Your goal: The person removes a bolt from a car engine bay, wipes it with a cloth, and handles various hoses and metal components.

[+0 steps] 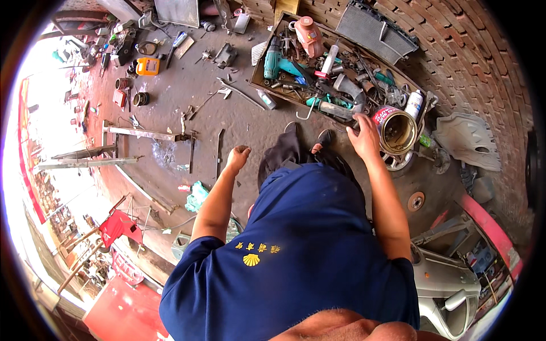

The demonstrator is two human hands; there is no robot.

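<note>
My left hand (pixel 239 158) hangs over the floor with its fingers curled together; what is in them, if anything, is too small to make out. My right hand (pixel 365 136) reaches to the near edge of a tool-filled crate (pixel 260 74), its fingers bent around something dark. Just beyond those fingers are a curved grey pipe (pixel 348 86) and a teal and grey power tool (pixel 334 108). Right beside the hand stands an open tin can (pixel 398 132) with a brownish inside. A teal drill (pixel 272 61) and a salmon-coloured bottle (pixel 309 37) lie farther back in the crate.
A radiator (pixel 372 31) leans on the brick wall behind the crate. Left on the floor are a yellow jug (pixel 148 66), a metal stand (pixel 142 133) and a long bar (pixel 219 153). A brake disc (pixel 416 201) and a silver car part (pixel 446 284) are to the right.
</note>
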